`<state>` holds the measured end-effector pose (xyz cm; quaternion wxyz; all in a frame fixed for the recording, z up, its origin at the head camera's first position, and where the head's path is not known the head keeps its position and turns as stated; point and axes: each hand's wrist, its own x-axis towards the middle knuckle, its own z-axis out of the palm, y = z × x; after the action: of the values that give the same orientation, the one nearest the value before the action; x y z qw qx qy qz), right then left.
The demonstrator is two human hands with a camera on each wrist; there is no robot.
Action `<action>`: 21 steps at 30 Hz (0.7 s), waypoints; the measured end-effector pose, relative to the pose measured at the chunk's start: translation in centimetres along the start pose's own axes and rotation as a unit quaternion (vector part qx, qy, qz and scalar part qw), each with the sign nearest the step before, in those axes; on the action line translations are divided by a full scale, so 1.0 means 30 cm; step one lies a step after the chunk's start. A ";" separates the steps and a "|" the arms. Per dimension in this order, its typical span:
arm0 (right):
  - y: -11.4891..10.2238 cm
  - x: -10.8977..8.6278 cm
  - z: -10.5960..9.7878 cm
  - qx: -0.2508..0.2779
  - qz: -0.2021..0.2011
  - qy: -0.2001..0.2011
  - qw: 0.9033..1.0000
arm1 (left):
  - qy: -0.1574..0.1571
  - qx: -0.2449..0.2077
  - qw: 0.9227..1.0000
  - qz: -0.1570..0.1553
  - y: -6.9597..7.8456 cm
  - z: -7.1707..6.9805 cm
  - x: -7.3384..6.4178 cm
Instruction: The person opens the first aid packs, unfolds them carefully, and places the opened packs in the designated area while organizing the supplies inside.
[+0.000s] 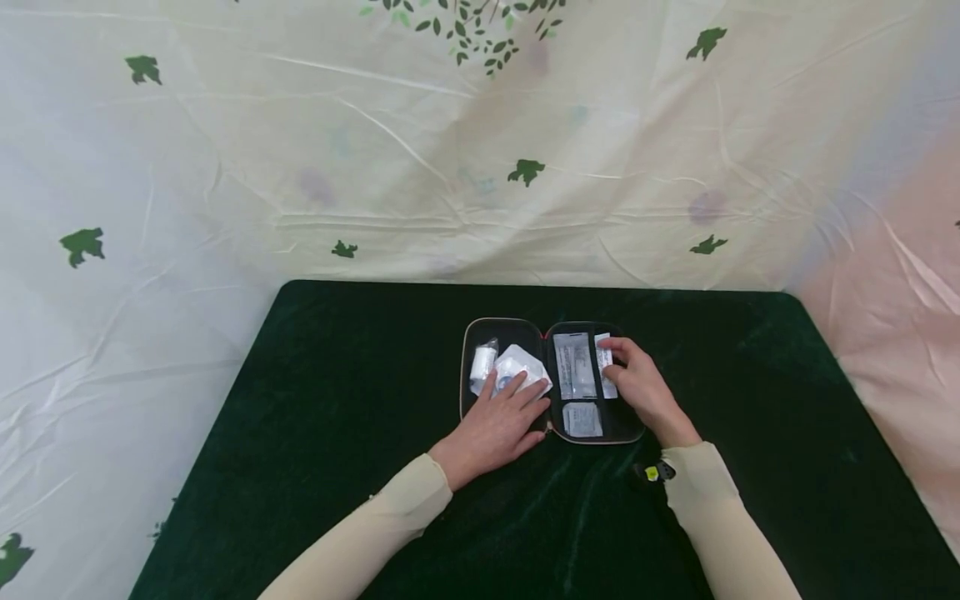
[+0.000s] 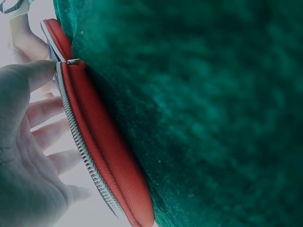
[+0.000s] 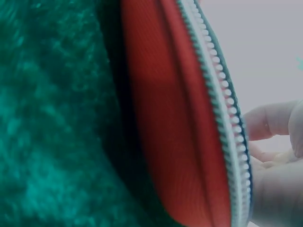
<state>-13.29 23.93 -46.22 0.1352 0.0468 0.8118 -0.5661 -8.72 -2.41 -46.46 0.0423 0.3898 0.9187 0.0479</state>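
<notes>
An unfolded zip case (image 1: 632,432) lies on the table, dark inside and red outside in the wrist views. My left hand (image 1: 495,427) rests with spread fingers over a folded white packet (image 1: 517,360) in the case's left half, beside a white roll in clear wrap (image 1: 483,364). In the right half, my right hand (image 1: 643,385) pinches the edge of a narrow white packet (image 1: 603,357) between thumb and curled fingers. A larger clear-and-white packet (image 1: 575,365) and a small square packet (image 1: 582,419) sit left of it. The case's zipper teeth (image 3: 232,127) run close beside the right fingers.
Dark green velvety cloth (image 1: 345,375) covers the table. A small black-and-yellow item (image 1: 652,473) is by the right cuff. Pale fabric with green leaf and bird shapes (image 1: 420,167) hangs behind the table's far edge and along the sides.
</notes>
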 end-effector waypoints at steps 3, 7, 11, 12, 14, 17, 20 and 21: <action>0.004 0.004 0.002 0.004 -0.002 -0.002 1.000 | 0.000 -0.002 1.000 0.000 -0.001 0.000 0.001; 0.011 0.013 0.008 -0.004 -0.019 -0.003 1.000 | -0.001 -0.004 1.000 0.001 -0.002 0.000 0.003; 0.005 0.019 0.017 -0.070 -0.033 0.009 0.997 | 0.000 -0.003 1.000 0.003 -0.001 -0.002 0.005; 0.002 0.019 0.019 -0.095 -0.036 0.015 0.995 | 0.000 -0.002 1.000 0.003 -0.001 -0.003 0.005; -0.005 0.018 0.022 -0.150 -0.040 0.032 0.987 | 0.000 -0.001 1.000 0.003 -0.001 -0.004 0.006; -0.014 0.015 0.024 -0.216 -0.050 0.060 0.973 | -0.002 0.002 1.000 0.001 -0.001 -0.007 0.007; -0.017 0.014 0.027 -0.262 -0.071 0.085 0.959 | -0.003 0.004 1.000 0.001 -0.001 -0.008 0.008; -0.018 0.014 0.027 -0.272 -0.078 0.091 0.955 | -0.003 0.004 1.000 0.001 -0.001 -0.008 0.008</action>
<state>-13.67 22.94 -46.11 0.0233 -0.0040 0.9450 -0.3261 -8.95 -2.28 -46.23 0.0433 0.3907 0.9185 0.0433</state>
